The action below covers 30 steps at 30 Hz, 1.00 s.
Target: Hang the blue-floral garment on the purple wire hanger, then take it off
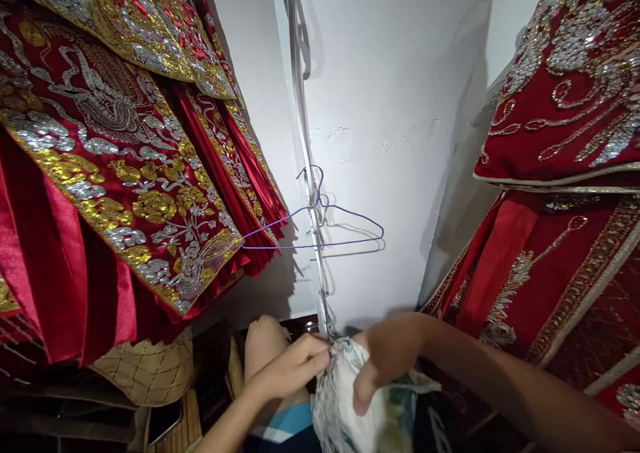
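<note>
White bag (pixel 345 380), bunched up top!
Left hand (pixel 299 365) pinches it, likely steadying; right hand (pixel 387 353) half-curled across, hold too blurred to tell.

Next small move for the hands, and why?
Probably hold the white bundle steady with the left hand and ease its folds apart with the right hand. The left fingers seem to pinch its gathered upper edge, and the bundle looks bunched there; the right hand is blurred, so its grip is unclear.
</note>
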Each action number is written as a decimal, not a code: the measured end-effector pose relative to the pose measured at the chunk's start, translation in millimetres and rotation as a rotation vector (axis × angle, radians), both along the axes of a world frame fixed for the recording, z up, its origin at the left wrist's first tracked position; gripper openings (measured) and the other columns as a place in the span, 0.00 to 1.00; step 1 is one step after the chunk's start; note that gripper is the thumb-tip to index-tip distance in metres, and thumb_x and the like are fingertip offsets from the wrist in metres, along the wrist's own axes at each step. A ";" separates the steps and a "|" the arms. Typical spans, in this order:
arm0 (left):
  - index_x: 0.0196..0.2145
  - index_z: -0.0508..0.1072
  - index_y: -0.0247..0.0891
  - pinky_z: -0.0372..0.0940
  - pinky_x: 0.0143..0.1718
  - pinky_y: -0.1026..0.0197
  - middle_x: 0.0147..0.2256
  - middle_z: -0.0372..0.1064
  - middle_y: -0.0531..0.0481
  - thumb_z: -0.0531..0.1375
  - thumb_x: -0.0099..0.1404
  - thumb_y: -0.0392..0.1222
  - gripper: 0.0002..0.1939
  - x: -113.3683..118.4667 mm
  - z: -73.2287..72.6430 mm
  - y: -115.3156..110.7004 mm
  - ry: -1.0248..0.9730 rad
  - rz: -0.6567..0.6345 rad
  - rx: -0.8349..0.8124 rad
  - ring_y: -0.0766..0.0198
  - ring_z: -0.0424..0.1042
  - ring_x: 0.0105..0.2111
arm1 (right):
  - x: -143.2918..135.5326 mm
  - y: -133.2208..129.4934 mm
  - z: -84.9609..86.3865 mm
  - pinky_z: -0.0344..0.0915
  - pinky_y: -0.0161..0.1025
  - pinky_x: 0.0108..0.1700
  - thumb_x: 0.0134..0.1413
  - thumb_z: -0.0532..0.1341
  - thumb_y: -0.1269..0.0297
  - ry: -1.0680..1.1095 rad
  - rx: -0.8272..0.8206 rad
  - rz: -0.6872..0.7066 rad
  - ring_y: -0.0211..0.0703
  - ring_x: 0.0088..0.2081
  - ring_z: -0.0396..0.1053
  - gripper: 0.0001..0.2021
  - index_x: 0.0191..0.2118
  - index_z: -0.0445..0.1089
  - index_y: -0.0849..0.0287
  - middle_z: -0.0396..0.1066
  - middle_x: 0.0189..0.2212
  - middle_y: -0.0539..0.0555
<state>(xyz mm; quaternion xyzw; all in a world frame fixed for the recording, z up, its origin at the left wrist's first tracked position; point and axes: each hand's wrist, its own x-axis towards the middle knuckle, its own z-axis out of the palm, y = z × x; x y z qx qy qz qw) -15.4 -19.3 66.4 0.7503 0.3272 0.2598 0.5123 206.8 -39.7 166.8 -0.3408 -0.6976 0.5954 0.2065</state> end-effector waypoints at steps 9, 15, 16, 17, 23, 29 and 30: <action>0.18 0.75 0.46 0.36 0.69 0.37 0.31 0.79 0.45 0.76 0.40 0.39 0.12 -91.9 6.3 32.4 -0.025 0.523 0.114 0.37 0.72 0.53 | 31.1 65.0 33.3 0.61 0.35 0.32 0.44 0.60 0.73 -0.036 0.614 -0.420 0.43 0.32 0.70 0.09 0.30 0.78 0.58 0.76 0.30 0.51; 0.28 0.79 0.43 0.50 0.66 0.41 0.53 0.74 0.41 0.67 0.59 0.45 0.05 -75.4 15.9 18.4 0.094 0.422 0.177 0.40 0.64 0.61 | 13.7 89.2 18.7 0.61 0.36 0.39 0.47 0.63 0.69 0.047 0.671 -0.355 0.42 0.34 0.69 0.07 0.32 0.78 0.59 0.76 0.30 0.50; 0.36 0.80 0.44 0.52 0.65 0.44 0.56 0.72 0.41 0.65 0.61 0.45 0.06 -62.3 20.6 15.3 0.091 0.401 0.180 0.43 0.64 0.61 | 8.2 87.6 16.3 0.60 0.36 0.36 0.47 0.62 0.69 0.034 0.672 -0.322 0.41 0.31 0.68 0.06 0.31 0.77 0.59 0.74 0.28 0.49; 0.45 0.78 0.45 0.53 0.64 0.46 0.58 0.70 0.42 0.64 0.63 0.46 0.12 -47.8 24.8 13.4 0.072 0.390 0.183 0.44 0.64 0.61 | 3.7 85.7 15.3 0.59 0.35 0.34 0.48 0.61 0.69 0.027 0.674 -0.296 0.40 0.30 0.66 0.06 0.30 0.77 0.59 0.73 0.26 0.49; 0.54 0.71 0.42 0.60 0.58 0.53 0.52 0.72 0.44 0.60 0.67 0.46 0.18 13.2 21.3 17.9 0.033 0.161 0.235 0.50 0.69 0.52 | 13.0 74.5 33.8 0.55 0.33 0.29 0.48 0.61 0.67 0.078 0.552 -0.077 0.37 0.27 0.62 0.05 0.27 0.74 0.60 0.68 0.22 0.47; 0.45 0.73 0.38 0.62 0.53 0.55 0.44 0.72 0.47 0.61 0.56 0.38 0.17 18.9 12.1 2.0 -0.072 0.127 0.171 0.51 0.68 0.47 | 23.8 56.0 44.5 0.63 0.35 0.34 0.48 0.64 0.64 0.096 0.325 0.305 0.39 0.30 0.69 0.08 0.32 0.78 0.62 0.75 0.28 0.50; 0.43 0.73 0.38 0.62 0.52 0.55 0.43 0.72 0.47 0.60 0.53 0.36 0.17 21.3 15.6 -1.2 -0.065 0.104 0.157 0.51 0.68 0.47 | 23.1 55.0 43.3 0.63 0.34 0.34 0.49 0.64 0.64 0.092 0.352 0.310 0.39 0.31 0.70 0.08 0.34 0.78 0.62 0.76 0.29 0.50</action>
